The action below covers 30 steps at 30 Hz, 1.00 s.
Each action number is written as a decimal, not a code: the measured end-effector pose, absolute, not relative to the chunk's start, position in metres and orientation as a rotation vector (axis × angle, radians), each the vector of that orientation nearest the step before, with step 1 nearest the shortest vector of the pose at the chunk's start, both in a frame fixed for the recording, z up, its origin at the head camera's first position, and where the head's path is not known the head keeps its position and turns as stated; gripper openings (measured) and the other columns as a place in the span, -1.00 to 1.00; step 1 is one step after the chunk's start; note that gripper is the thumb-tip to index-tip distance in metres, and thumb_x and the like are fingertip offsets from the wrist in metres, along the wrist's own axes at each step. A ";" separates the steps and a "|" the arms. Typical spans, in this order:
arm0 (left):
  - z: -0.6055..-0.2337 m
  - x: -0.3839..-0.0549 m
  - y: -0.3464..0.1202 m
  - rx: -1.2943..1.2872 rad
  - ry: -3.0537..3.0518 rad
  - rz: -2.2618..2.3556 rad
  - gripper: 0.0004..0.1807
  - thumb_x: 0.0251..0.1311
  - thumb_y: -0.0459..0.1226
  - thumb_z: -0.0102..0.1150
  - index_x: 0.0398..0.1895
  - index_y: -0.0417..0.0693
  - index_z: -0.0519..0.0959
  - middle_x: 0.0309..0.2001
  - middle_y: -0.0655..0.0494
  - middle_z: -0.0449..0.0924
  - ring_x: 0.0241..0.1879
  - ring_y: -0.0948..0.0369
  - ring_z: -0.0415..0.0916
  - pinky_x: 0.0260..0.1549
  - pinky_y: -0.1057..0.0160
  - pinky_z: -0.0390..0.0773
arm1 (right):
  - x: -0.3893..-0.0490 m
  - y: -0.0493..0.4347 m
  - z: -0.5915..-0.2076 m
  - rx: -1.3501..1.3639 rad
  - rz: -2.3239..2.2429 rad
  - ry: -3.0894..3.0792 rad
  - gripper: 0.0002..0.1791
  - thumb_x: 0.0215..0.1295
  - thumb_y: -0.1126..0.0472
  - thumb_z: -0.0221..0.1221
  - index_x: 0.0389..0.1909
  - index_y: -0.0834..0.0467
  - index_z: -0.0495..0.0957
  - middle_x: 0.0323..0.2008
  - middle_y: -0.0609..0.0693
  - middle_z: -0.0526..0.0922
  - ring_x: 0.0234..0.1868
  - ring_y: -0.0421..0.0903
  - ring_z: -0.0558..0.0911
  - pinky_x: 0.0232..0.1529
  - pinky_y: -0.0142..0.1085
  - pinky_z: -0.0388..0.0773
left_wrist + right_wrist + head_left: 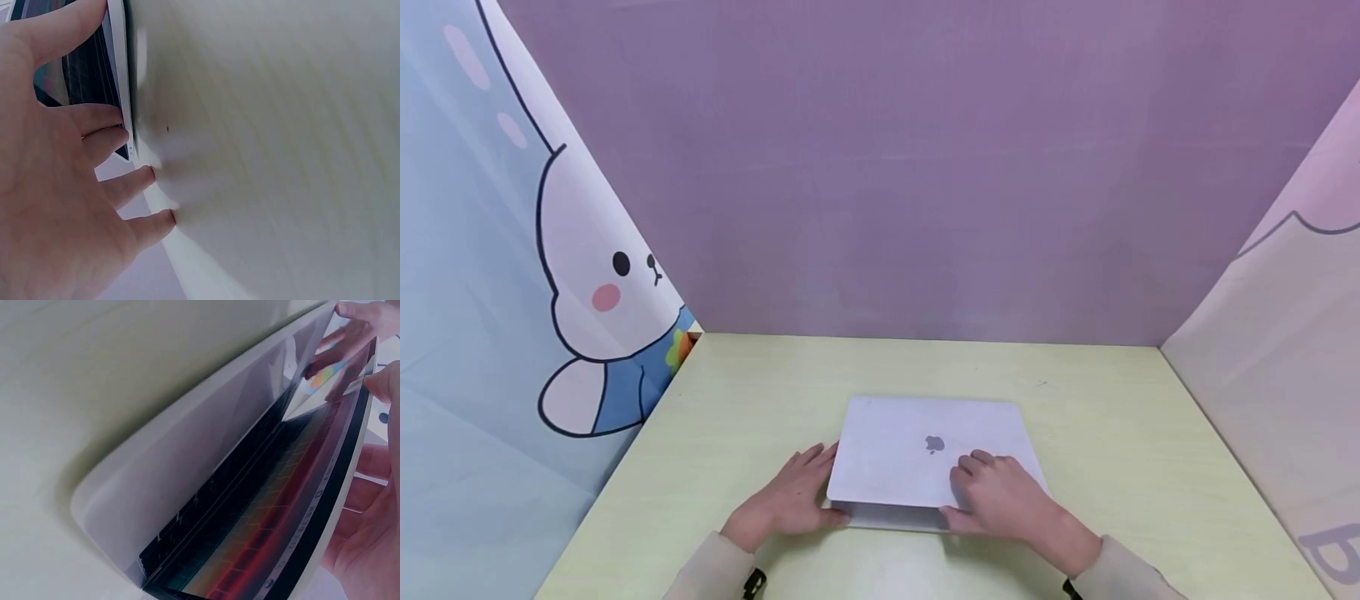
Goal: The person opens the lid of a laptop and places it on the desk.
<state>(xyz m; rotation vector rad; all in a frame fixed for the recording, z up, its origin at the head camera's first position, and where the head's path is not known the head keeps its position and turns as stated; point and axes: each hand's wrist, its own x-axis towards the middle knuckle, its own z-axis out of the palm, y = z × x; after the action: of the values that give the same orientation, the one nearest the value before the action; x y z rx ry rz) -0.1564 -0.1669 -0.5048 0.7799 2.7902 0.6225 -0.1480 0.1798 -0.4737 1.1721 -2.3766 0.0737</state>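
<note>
A silver laptop (887, 450) lies on the table, its lid raised a little above the base. My right hand (1000, 496) grips the lid's front edge towards the right, thumb at the edge and curled fingers on top. Along the laptop's left side rests my left hand (797, 496), fingers extended and thumb by the front corner. Its fingertips touch the base's edge and the table in the left wrist view. Through the gap, the right wrist view shows the dark keyboard (206, 500), the grey palm rest (169, 462) and a lit screen (275, 531) with reddish colours.
The pale wooden table (760, 375) extends around the laptop. A purple cloth (925, 167) hangs behind it. Printed cloths stand at both sides, a rabbit picture (595, 208) on the left one and a pale one (1270, 375) on the right.
</note>
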 end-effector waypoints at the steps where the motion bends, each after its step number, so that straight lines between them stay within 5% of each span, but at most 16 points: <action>1: -0.505 -0.156 -0.167 0.772 2.790 0.619 0.12 0.08 0.19 0.40 0.60 -0.11 0.12 0.55 -0.14 0.16 0.47 -0.33 0.07 0.33 -0.46 0.07 | -0.148 0.180 -0.473 1.171 0.085 -2.370 -0.55 0.04 -0.19 0.36 -0.63 0.03 0.41 -0.59 -0.17 0.41 -0.58 -0.22 0.39 -0.73 -0.36 0.40; 20: -0.500 -0.158 -0.162 0.662 2.778 0.577 0.07 0.07 0.20 0.39 0.58 -0.03 0.18 0.52 -0.11 0.22 0.48 -0.29 0.08 0.37 -0.39 0.08 | -0.155 0.181 -0.455 1.140 0.169 -2.234 -0.64 0.24 -0.08 0.17 -0.63 0.00 0.40 -0.63 -0.20 0.41 -0.64 -0.26 0.37 -0.78 -0.42 0.29; 30: -0.499 -0.156 -0.161 0.668 2.790 0.501 0.12 0.08 0.23 0.38 0.56 -0.20 0.18 0.48 -0.23 0.26 0.48 -0.29 0.08 0.38 -0.36 0.10 | -0.161 0.179 -0.444 1.129 0.247 -2.185 -0.58 0.42 -0.08 0.00 -0.61 0.04 0.47 -0.63 -0.20 0.44 -0.64 -0.31 0.36 -0.75 -0.47 0.31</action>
<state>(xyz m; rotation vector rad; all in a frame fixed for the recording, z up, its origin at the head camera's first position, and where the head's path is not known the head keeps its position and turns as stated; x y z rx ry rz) -0.1561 -0.1607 -0.4989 0.6684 2.7902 0.5009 -0.1606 0.1794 -0.4441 1.1287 -2.1855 0.2466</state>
